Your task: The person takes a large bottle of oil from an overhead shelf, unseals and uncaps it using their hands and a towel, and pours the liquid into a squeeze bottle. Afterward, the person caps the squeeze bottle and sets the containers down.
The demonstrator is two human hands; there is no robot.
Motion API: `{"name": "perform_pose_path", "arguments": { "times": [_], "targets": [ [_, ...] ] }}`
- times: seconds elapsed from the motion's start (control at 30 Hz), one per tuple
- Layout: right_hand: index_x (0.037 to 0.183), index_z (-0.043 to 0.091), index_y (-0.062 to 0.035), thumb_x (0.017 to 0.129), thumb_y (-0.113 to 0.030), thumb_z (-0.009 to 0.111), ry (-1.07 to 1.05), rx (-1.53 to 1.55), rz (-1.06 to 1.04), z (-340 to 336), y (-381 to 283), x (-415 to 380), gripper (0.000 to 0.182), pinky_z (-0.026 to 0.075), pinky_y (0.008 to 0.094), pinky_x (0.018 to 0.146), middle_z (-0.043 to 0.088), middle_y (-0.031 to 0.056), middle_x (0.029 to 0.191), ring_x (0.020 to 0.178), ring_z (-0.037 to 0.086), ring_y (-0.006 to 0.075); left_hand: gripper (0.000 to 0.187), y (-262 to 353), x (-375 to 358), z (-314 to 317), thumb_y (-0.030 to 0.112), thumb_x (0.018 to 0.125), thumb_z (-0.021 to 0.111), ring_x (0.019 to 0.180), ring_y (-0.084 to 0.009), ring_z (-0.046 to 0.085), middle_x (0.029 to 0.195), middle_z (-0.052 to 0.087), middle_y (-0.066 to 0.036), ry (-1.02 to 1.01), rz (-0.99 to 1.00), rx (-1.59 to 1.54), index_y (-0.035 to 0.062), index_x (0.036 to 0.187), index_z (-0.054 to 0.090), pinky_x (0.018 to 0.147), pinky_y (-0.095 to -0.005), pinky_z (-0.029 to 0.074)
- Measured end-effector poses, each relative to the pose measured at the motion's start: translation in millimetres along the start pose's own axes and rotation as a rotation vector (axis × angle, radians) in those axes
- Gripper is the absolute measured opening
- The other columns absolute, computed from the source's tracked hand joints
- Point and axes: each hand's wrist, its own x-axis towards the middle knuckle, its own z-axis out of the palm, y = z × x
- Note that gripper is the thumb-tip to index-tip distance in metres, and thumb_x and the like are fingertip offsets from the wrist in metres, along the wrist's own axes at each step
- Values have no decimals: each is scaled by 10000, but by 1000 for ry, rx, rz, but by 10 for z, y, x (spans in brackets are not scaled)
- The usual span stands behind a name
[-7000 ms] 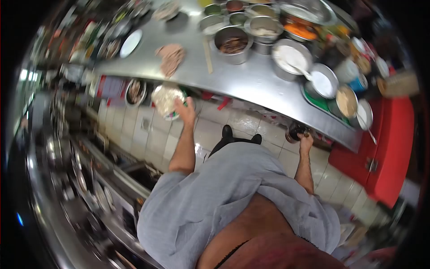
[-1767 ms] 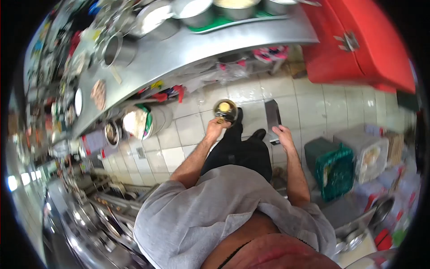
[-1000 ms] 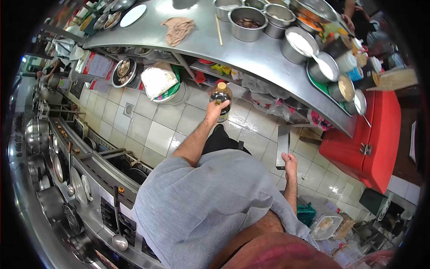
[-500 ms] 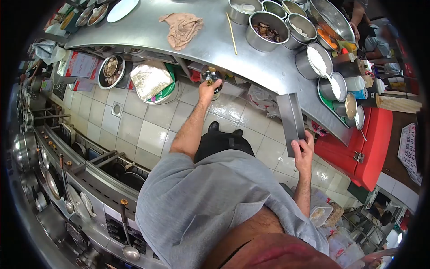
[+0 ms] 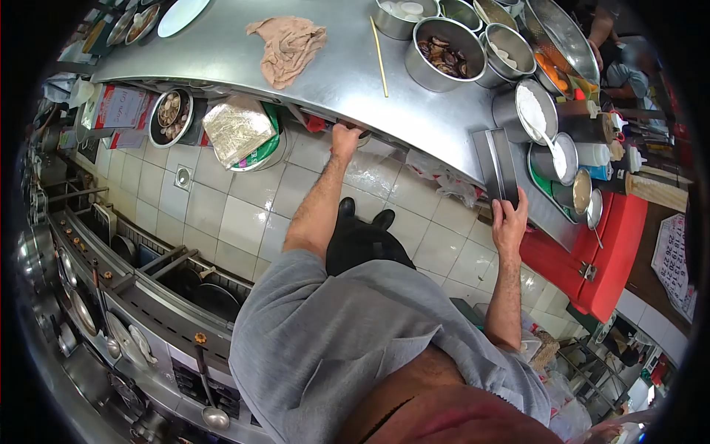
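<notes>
My left hand (image 5: 346, 139) is closed at the counter's front edge, over the shelf space below. A dark, shiny bottle (image 5: 363, 138) shows partly beside its fingers; the hand and the counter edge hide the rest. My right hand (image 5: 510, 223) grips the near end of a long, narrow metal tray (image 5: 504, 166), with the fingers on its end. The tray lies over the right front part of the steel counter (image 5: 436, 122), close to a pot of white powder (image 5: 531, 111).
Pots of food, including dark sliced pieces (image 5: 444, 59), crowd the back right. A tan cloth (image 5: 285, 48) and a yellow stick (image 5: 379, 55) lie on the counter. A red cooler (image 5: 603, 259) stands right, a stove (image 5: 140, 296) left. Another person's arm (image 5: 603, 29) shows at top right.
My left hand has moved up to the counter edge, and the bottle is now mostly hidden. My right hand has carried the metal tray forward and right, over the counter.
</notes>
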Motion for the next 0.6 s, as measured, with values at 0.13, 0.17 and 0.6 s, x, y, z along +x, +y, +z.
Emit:
{"name": "perform_pose_path", "arguments": {
  "times": [0.13, 0.17, 0.6],
  "targets": [
    [824, 615, -24, 827, -175, 634, 38, -33, 17, 89, 13, 35, 152, 364, 454, 928, 425, 224, 1302, 1150, 450, 369, 238, 43, 14, -17, 31, 720, 654, 848, -151, 589, 935, 644, -80, 16, 15, 33, -84, 926, 625, 785, -277, 443],
    [834, 620, -32, 829, -184, 634, 43, -42, 24, 105, 15, 57, 153, 353, 453, 928, 419, 207, 1317, 1157, 446, 354, 249, 54, 37, -33, 36, 723, 655, 885, -160, 584, 956, 641, -82, 10, -16, 98, -80, 940, 620, 807, -286, 437],
    [860, 627, -58, 830, -207, 636, 50, -23, 55, 198, 53, 144, 152, 317, 451, 958, 395, 180, 1353, 1179, 423, 355, 384, -290, 398, -420, 134, 725, 671, 988, -248, 604, 1035, 636, -142, -84, 361, 448, 8, 1078, 587, 843, -333, 466]
  ]
}}
